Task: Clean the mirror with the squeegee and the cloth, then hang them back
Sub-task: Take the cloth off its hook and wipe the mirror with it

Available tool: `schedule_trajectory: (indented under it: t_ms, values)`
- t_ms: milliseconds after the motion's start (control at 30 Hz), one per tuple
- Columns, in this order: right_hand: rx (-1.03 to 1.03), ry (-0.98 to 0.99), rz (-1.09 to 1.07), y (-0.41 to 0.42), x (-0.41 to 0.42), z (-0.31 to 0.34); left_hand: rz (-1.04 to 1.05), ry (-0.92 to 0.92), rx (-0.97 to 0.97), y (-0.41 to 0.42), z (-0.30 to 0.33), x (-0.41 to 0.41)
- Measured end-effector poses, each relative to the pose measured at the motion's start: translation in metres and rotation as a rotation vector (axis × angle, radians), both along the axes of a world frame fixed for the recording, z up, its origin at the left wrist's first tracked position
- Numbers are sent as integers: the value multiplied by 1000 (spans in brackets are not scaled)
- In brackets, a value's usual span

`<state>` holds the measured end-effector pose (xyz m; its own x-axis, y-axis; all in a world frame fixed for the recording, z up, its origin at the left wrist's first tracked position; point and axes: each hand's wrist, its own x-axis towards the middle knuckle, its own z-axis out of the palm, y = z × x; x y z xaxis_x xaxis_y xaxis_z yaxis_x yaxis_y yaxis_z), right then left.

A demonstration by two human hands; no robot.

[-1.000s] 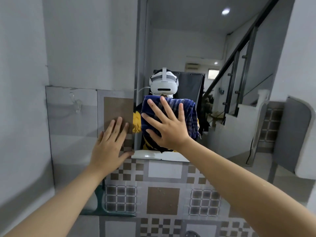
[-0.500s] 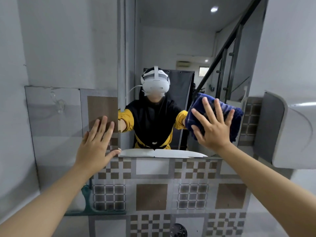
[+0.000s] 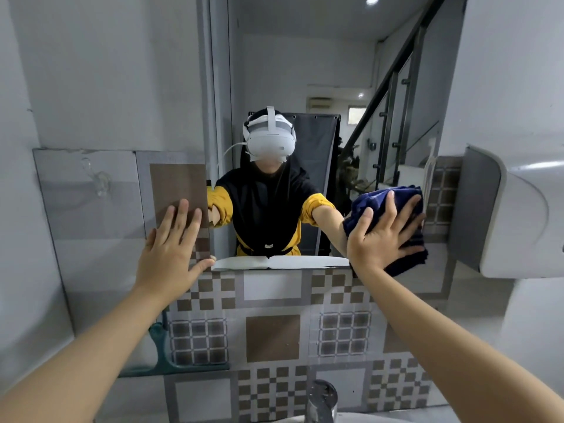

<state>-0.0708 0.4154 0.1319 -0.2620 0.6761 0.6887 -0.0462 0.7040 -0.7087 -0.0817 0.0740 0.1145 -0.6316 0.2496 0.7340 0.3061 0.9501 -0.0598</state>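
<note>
A person faces a rectangular wall mirror and reaches both bare arms forward to it. The right hand has its fingers spread straight and presses a crumpled dark blue cloth flat against the glass at the mirror's lower right corner. The cloth bulges out above the fingertips and hangs below the palm, just past the mirror's bottom edge.

The left hand is also open, with fingers straight and together, laid flat on the tiled wall beside the mirror's lower left corner. Its thumb tip reaches to the mirror's bottom edge.

The mirror reflects the person from the waist up, in a black top with yellow sleeves and a white headset, with a staircase railing behind.

Below the mirror the wall is covered with grey, white and brown patterned tiles. A teal plastic squeegee lies against this wall near its lower left, its blade running level along the tiles and its handle rising upright at the left end; the left forearm crosses in front of part of it. Whether it hangs from anything cannot be told.

A clear hook sits on a glossy grey panel at the left of the wall. A white curved casing stands out from the wall just right of the mirror. The top of a chrome tap shows at the bottom edge of the view.
</note>
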Motion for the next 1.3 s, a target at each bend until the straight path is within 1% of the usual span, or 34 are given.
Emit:
schedule_trajectory:
  t_ms: [200, 400, 567, 733, 867, 1033, 1100, 1233, 1300]
  values:
    - [-110, 53, 9, -66, -11, -14, 5, 7, -10, -2, -1, -3]
    - [-96, 76, 68, -133, -21, -25, -11, 27, -33, -8, -1, -6]
    - [-12, 82, 105, -178, -25, -32, -13, 31, -71, -22, 0, -1]
    - [101, 68, 116, -212, -29, -45, 1, 4, -63, -60, -3, -1]
    - [125, 59, 124, -236, -31, -51, -25, -18, -63, -70, -2, -3]
    - [178, 45, 128, -254, -33, -56, -65, -25, -72, -76, -5, -7]
    - [234, 62, 124, -253, -32, -57, -79, -32, -86, -79, -4, -8]
    - [441, 147, 231, -251, -25, -62, -135, -40, -110, -88, 1, -7]
    - [447, 165, 322, -247, -20, -61, -196, -52, -53, -87, 4, -2]
